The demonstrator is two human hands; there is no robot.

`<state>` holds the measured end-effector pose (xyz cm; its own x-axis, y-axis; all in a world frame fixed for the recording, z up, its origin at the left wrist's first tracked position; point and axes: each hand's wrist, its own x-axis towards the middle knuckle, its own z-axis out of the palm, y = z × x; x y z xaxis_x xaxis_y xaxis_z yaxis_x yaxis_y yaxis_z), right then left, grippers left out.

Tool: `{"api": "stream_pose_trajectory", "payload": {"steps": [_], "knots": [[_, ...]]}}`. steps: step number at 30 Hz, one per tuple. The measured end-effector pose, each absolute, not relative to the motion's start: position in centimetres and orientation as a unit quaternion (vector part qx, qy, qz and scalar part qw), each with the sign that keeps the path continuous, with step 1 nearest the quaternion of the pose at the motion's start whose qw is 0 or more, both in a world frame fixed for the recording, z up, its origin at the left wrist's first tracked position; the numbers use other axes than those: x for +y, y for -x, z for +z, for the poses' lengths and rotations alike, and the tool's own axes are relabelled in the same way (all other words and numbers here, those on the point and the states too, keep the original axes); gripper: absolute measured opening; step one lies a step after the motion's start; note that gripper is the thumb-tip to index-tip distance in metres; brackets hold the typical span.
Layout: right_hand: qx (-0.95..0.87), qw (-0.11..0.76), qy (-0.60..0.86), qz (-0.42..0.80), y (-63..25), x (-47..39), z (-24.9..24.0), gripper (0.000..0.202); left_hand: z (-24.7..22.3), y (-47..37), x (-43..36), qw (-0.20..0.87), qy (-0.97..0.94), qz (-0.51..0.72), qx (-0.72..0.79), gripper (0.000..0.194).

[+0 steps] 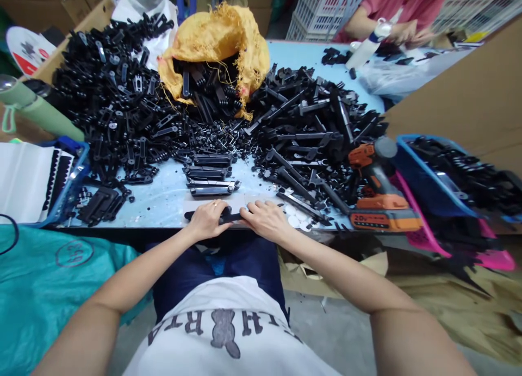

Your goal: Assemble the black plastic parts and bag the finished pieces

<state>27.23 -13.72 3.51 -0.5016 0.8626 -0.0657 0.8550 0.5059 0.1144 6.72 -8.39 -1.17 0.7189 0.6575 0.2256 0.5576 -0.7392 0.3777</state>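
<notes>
I see the left hand [210,220] curled shut around a black part [234,217] at the near edge of the blue table [163,188]; the right hand [267,220] closes its fingers on the other end. From that part, slim black assemblies [209,173] lie at 11 o'clock, an orange drill [385,210] at 3.

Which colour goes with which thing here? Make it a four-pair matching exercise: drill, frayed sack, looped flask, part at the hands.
Things
1. drill
2. frayed sack
3. looped flask
4. part at the left hand and right hand

Colours
A. light green
B. black
C. orange and dark grey
D. yellow

Pairs: 1-C, 2-D, 3-A, 4-B
</notes>
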Motion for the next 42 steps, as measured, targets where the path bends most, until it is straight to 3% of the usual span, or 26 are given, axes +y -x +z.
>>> {"api": "stream_pose_trajectory", "payload": {"steps": [6,13,16,20,25,28,31,34,38,42], "knots": [[0.857,0.036,-0.512,0.043,-26.9,-13.2,3.8,0.031,-1.4,-6.7,-8.0,0.15,-0.904,0.207,0.342,0.037],[0.851,-0.027,-0.523,0.024,-29.2,-13.0,-0.5,0.039,1.0,-9.7,-5.5,0.123,-0.925,0.181,0.31,0.048],[0.844,-0.071,-0.531,0.013,-30.1,-13.3,-1.6,0.041,2.8,-13.4,0.2,0.079,-0.891,0.187,0.407,0.031],[0.808,-0.119,-0.577,0.005,-30.5,-11.2,-0.7,0.036,3.2,-18.0,7.8,0.087,-0.826,0.073,0.553,0.027],[0.697,-0.086,-0.712,0.012,-29.1,-2.0,0.9,0.027,2.9,-20.1,10.3,0.109,-0.819,0.045,0.562,0.022],[0.656,-0.044,-0.753,-0.017,-28.2,2.7,1.0,0.028,3.8,-18.2,8.9,0.101,-0.821,0.109,0.551,0.024],[0.664,-0.042,-0.746,-0.032,-28.4,3.5,0.4,0.032,4.4,-13.4,5.4,0.187,-0.781,0.279,0.526,0.02],[0.7,-0.038,-0.713,-0.026,-29.5,1.4,-0.4,0.031,3.6,-7.2,0.1,0.413,-0.623,0.403,0.528,0.026],[0.736,-0.013,-0.676,-0.028,-30.2,-1.1,-1.0,0.028,1.1,-2.2,-6.1,0.623,-0.375,0.41,0.551,0.036],[0.742,-0.088,-0.663,-0.052,-29.5,-1.9,-0.3,0.02,-0.4,-1.5,-8.1,0.647,-0.321,0.397,0.566,0.043]]}}
